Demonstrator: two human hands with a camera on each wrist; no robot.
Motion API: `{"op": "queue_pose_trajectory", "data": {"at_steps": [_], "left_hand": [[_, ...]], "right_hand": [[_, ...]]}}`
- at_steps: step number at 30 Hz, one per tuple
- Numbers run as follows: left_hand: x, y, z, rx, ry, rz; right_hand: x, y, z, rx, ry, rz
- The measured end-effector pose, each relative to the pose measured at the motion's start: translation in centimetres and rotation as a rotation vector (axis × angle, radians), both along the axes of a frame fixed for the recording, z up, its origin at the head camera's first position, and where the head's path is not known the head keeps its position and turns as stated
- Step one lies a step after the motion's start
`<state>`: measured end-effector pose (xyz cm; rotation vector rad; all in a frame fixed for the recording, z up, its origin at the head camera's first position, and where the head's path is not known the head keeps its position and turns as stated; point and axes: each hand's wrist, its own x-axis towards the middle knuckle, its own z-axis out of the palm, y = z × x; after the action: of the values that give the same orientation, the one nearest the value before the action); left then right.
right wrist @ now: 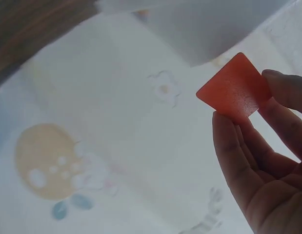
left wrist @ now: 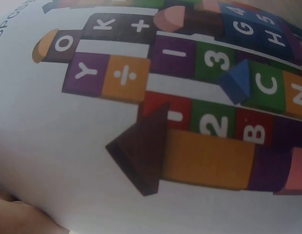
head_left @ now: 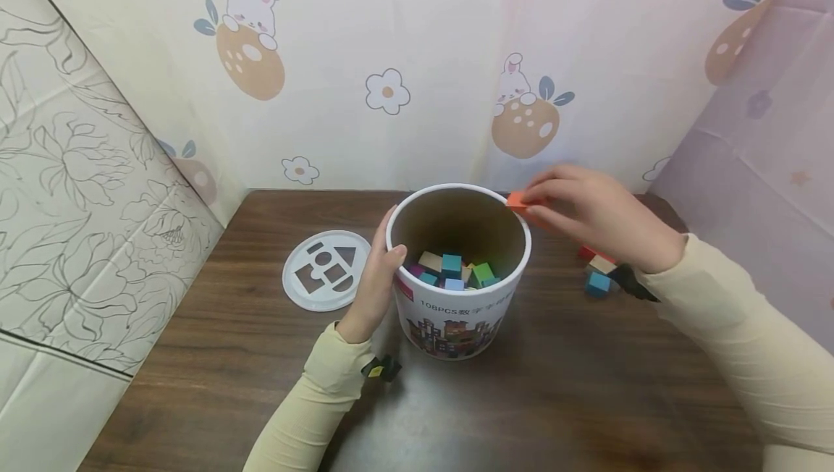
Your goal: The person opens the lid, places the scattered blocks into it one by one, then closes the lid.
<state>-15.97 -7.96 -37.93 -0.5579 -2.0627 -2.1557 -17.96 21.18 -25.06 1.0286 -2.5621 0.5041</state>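
Observation:
A white bucket (head_left: 417,316) with printed toy-block pictures stands upright on the table, several coloured blocks (head_left: 451,265) lying inside at the bottom. My left hand (head_left: 373,287) grips its left side, the thumb over the rim. The left wrist view is filled by the bucket's printed wall (left wrist: 116,161). Between thumb and fingertips my right hand (head_left: 586,208) pinches an orange-red block (head_left: 517,201) at the bucket's right rim. In the right wrist view, that block (right wrist: 233,90) shows a flat, smooth face held by one corner.
Left of the bucket lies a white round lid (head_left: 323,299) with shaped cutouts. On the table's right side, partly hidden under the right wrist, sit several loose blocks, including a blue one (head_left: 597,284). A patterned curtain (head_left: 443,59) hangs behind the wooden table (head_left: 247,356).

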Motion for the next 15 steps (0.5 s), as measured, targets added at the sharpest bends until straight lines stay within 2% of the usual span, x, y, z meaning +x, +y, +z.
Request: {"op": "queue_pose_trajectory", "data": {"at_steps": [3,6,15], "left_hand": [[0.0,0.0,0.0,0.000,-0.003,0.003],[-0.1,0.0,-0.1,0.003,-0.005,0.002],[0.0,-0.1,0.1,-0.004,-0.018,-0.004]], "right_hand": [[-0.5,-1.9,0.6,0.011,0.037,0.071],[-1.2,-3.5,0.4,0.045,0.015,0.112],[-1.9,-6.7,-0.8,0.125,-0.163,0.189]]}}
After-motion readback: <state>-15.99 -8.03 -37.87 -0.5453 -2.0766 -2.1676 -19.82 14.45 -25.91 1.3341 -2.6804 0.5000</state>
